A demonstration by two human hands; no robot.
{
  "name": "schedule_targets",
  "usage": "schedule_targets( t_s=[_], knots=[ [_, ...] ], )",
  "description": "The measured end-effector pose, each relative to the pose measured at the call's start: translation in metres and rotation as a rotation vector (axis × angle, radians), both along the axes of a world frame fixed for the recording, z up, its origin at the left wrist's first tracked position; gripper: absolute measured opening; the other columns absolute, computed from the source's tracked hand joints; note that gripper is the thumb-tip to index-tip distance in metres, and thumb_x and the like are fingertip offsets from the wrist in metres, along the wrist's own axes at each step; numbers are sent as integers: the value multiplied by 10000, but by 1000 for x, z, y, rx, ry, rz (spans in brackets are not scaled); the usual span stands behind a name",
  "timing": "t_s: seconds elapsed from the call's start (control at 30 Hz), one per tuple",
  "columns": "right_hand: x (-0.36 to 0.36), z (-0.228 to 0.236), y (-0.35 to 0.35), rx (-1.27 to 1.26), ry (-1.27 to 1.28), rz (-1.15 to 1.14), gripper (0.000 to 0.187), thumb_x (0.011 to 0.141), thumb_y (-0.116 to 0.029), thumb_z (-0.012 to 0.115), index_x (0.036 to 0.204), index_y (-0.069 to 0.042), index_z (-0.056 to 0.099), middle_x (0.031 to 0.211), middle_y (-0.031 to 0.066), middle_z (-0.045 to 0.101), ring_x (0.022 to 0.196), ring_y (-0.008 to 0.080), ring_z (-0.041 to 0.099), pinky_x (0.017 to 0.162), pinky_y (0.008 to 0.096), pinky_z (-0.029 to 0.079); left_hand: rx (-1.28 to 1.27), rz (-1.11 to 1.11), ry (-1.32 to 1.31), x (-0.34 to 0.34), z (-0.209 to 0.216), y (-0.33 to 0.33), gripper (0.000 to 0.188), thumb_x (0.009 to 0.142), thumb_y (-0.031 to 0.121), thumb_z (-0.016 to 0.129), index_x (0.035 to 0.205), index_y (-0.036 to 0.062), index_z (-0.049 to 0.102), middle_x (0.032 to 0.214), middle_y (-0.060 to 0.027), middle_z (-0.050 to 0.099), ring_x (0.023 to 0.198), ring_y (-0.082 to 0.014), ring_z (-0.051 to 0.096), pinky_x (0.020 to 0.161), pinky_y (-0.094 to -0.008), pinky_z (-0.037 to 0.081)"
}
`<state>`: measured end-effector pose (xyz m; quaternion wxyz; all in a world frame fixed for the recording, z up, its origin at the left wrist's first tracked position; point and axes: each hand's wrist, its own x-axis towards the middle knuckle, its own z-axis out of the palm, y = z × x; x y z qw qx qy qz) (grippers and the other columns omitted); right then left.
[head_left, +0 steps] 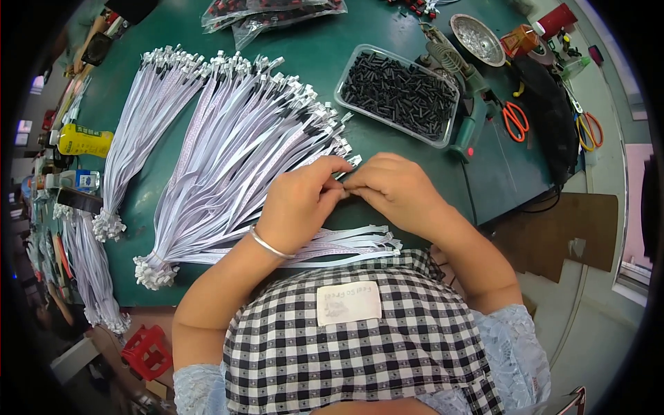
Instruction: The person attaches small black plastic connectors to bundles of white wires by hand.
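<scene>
Clock positions taken from the point where the fingertips meet. Left hand (297, 197) and right hand (401, 190) come together over the worktop (166, 34), fingers bent and tips drawn inward. Grip, both hands: what lies between the fingertips is hidden; cannot tell whether either is closed on a part. Silver bangle (268, 243) on the left wrist. A large fan of white ribbon cables (221, 159) lies at 9 to 11 o'clock, partly behind the left hand, white connectors (155, 273) gathered at its 8 o'clock end. Further cable ends (363, 240) spread at 5 to 6 o'clock, near the checked apron (353, 360). A separate cable bundle (138, 131) lies beyond the fan, between 9 and 10. Clear plastic tray (337, 95) at 1 o'clock, well filled with short black tubular pieces (401, 93). Green-handled tool (472, 128) at 2, just beside the tray; orange-handled scissors (514, 123) between 2 and 3. Round metal dish (477, 40) between 1 and 2. Clear bags (270, 14) of red and black parts at 11.
</scene>
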<state>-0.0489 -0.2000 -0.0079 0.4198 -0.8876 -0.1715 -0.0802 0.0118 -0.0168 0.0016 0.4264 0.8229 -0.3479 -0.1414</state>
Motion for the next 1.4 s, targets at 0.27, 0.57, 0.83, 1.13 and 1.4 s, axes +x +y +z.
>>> schedule_targets(
  t_s=[0.27,0.57,0.83,1.13,1.4],
  knots=[
    [21,35,-59,-584,-304,-262,104,720,-120,671,815,-83,650,804,34,600,803,224,566,703,344,448,95,-123,-376,-3,-3,0,182,699,33,697,860,72,622,843,-70,589,799,-276,538,703,-365,444],
    [48,13,-86,-824,-180,-308,70,722,-100,657,783,-81,629,803,62,600,861,251,568,751,358,431,61,-426,-221,-17,7,-4,173,724,109,712,873,72,633,793,-60,584,750,-248,568,666,-345,472],
    [47,16,-88,-697,-78,-219,70,764,-98,621,781,-34,597,795,113,589,830,306,596,723,408,487,136,-420,309,-9,32,-7,256,766,78,636,1021,56,635,807,-83,570,725,-232,578,661,-332,479],
    [43,27,-85,-679,-15,-274,120,803,-124,634,806,-30,559,787,130,573,814,337,572,715,428,464,-172,-69,977,-12,18,-6,98,864,83,645,922,15,606,744,18,581,634,-31,511,578,-176,425],
    [7,45,-60,-468,49,51,104,753,-61,584,850,-25,579,830,122,579,847,321,570,734,397,472,-185,11,1071,-9,9,1,74,861,65,645,871,41,575,719,13,565,588,-41,499,521,-179,401]
  ],
)
